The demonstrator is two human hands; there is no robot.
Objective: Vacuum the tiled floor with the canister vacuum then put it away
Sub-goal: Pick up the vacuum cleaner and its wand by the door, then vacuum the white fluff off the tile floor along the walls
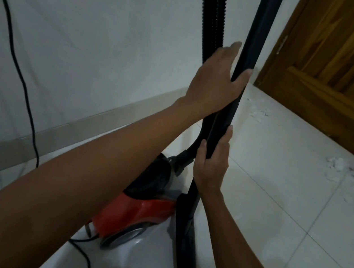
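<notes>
Canister [134, 211], red and black, sits on the tiled floor [274, 221] by the wall; it looks heavy and best rolled on its wheels. Its ribbed hose [212, 17] will flex, offering no firm hold. Wand [252, 52] stands upright, stiff, smooth and light. Left hand [216, 81] wraps it high; right hand [212, 163] curls round it lower. Dust [340, 167] lies near the door [348, 69].
</notes>
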